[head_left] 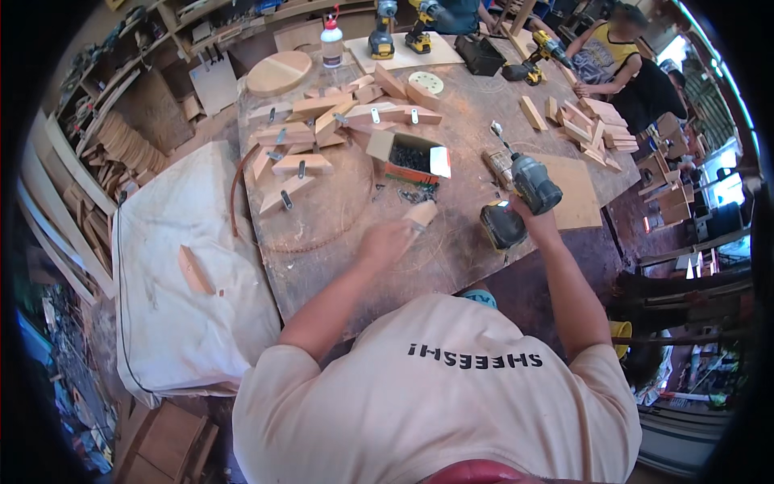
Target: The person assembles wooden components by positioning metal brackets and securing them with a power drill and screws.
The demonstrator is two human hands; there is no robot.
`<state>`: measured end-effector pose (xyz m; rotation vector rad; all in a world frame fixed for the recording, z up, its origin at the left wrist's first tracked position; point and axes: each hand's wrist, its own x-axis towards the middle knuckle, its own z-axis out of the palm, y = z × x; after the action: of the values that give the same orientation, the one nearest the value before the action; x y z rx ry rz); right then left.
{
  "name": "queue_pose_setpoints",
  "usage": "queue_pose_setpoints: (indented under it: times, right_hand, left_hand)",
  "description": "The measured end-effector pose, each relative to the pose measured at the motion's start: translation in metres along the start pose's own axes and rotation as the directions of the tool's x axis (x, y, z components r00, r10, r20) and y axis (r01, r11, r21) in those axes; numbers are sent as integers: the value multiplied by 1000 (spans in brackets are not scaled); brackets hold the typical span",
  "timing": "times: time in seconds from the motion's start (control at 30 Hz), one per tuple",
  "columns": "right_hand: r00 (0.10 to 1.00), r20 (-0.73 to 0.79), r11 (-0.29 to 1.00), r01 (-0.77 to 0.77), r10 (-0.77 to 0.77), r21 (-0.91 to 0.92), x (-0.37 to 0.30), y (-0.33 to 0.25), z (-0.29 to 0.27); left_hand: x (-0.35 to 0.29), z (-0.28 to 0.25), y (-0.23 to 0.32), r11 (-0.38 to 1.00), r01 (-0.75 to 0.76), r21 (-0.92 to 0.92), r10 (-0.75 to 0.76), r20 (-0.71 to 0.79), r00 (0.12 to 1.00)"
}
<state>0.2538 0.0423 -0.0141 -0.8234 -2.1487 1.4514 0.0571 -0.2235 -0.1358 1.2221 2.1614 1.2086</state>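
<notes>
My left hand [385,244], somewhat blurred, is closed around the near end of a small wooden block [422,214] at the middle of the bench. The block's pale tip points away from me. My right hand [524,213] grips the handle of a cordless drill [535,182], its bit pointing to the far left and its battery low beside the bench's near edge. Beyond the left hand stands an open cardboard box [413,158] of dark screws. Loose screws [416,194] lie at its near side. A wooden piece [497,168] rests just left of the drill.
Cut wood pieces with metal plates [322,121] pile up at the far left. A glue bottle [331,44], a round wooden disc [279,73] and more drills [382,32] stand behind. Wood blocks [592,121] lie at right, near another person [609,56]. A cloth-covered surface [185,323] adjoins the left.
</notes>
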Motion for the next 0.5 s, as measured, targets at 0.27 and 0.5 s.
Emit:
queue_pose_setpoints:
  times: [0.27, 0.5]
  right_hand:
    - [963, -243, 965, 55, -120, -258, -16, 48, 15]
    - [964, -263, 998, -16, 30, 55, -28, 75, 16]
  left_hand:
    - [65, -112, -39, 984, 40, -173, -88, -282, 955]
    - [150, -202, -53, 955, 74, 285, 65, -450, 891]
